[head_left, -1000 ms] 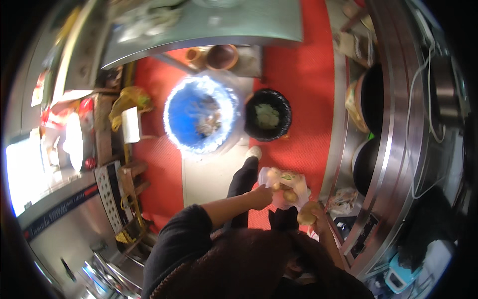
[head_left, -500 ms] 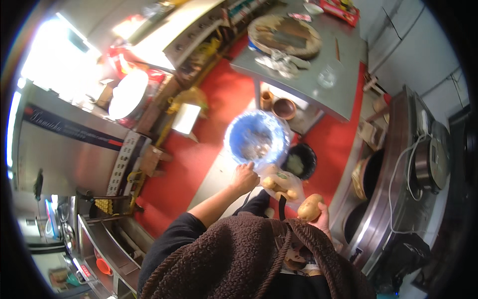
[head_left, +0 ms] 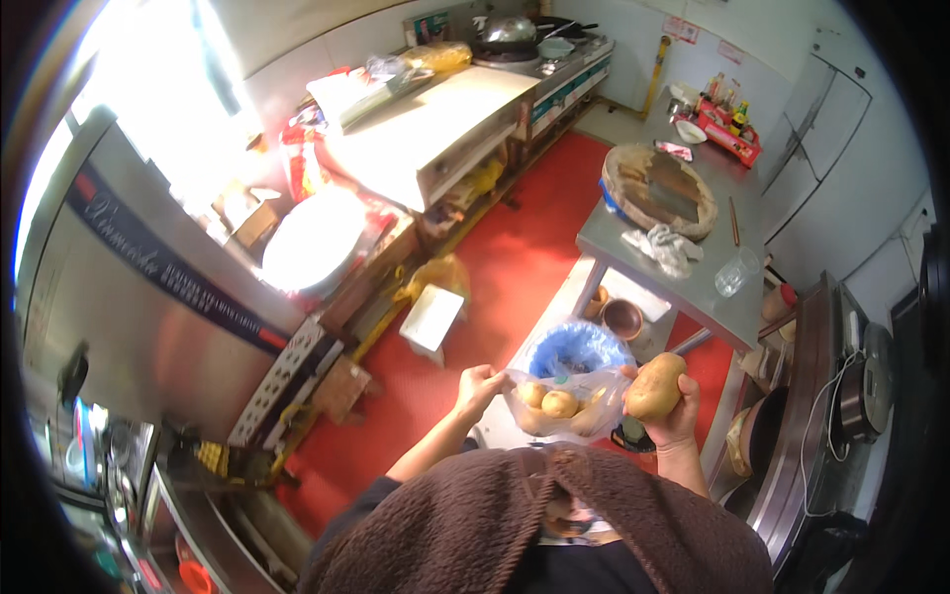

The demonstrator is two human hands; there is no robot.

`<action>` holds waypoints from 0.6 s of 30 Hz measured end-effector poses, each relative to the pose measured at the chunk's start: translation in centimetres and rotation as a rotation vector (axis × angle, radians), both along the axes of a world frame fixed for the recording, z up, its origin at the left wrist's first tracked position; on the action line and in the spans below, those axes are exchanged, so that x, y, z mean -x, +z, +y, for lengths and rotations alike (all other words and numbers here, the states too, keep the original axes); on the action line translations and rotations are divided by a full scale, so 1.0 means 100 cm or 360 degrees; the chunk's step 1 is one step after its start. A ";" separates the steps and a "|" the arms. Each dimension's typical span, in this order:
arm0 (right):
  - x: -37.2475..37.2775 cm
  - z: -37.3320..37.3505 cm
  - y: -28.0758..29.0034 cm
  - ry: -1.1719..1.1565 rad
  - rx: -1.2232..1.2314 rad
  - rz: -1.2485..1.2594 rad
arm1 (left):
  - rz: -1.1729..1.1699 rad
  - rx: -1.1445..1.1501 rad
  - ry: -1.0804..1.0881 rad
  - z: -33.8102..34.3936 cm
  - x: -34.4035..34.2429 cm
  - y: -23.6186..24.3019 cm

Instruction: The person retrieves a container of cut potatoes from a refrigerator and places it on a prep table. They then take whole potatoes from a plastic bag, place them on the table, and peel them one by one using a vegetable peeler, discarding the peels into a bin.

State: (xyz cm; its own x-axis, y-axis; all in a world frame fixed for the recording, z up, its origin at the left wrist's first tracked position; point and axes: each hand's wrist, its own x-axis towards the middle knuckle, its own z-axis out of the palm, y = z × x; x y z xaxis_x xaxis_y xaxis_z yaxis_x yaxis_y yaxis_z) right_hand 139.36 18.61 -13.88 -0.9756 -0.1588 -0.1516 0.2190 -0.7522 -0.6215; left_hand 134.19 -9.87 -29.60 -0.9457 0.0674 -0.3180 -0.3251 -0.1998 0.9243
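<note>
My left hand (head_left: 477,390) is closed on the top edge of a translucent plastic bag (head_left: 579,424) that holds several potatoes (head_left: 559,403). My right hand (head_left: 673,422) grips a large tan potato (head_left: 655,378); its thumb side touches or lies very near the bag's right edge. The bag hangs between my hands, in front of a blue-lined bin (head_left: 569,337). A dark bin (head_left: 632,435) is mostly hidden behind the bag and my right hand.
A steel table (head_left: 705,304) ahead holds a round chopping block (head_left: 658,188), a cloth, a glass and a red crate. Worktops and a steel cabinet (head_left: 134,287) line the left; pots and a cooker (head_left: 861,396) stand right. A white slab (head_left: 432,317) is by the red mat.
My view has swung up to take in more of the room. My right hand has raised the potato beside the bag, and the bag is lifted and stretched out toward that hand.
</note>
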 end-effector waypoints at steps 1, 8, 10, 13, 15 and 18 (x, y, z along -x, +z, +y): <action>0.017 -0.012 0.002 -0.0095 0.0023 0.0013 | 0.0090 -0.0234 -0.0021 -0.012 0.015 0.002; 0.107 -0.078 0.014 -0.0269 0.0000 -0.0054 | -0.0016 -0.0597 0.0203 -0.078 0.115 0.045; 0.133 -0.088 0.014 -0.0175 0.0098 0.0177 | 0.0018 -0.0664 0.0178 -0.088 0.151 0.059; 0.192 -0.100 0.009 -0.0302 0.0117 0.0069 | 0.0290 -0.0613 0.0024 -0.100 0.223 0.081; 0.236 -0.107 0.003 -0.0455 0.0072 -0.0061 | 0.0080 -0.0519 0.0144 -0.106 0.264 0.095; 0.305 -0.106 -0.003 -0.0333 0.0136 0.0040 | 0.0293 -0.0588 -0.0026 -0.108 0.333 0.117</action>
State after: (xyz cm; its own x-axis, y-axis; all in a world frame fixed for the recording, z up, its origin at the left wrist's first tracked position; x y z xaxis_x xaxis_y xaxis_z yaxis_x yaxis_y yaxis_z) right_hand 108.85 8.02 -14.15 -0.9919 0.0360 -0.1216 0.0381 -0.8299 -0.5566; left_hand 100.92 -20.64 -17.86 -0.9823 0.1610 -0.0955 -0.1672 -0.5251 0.8345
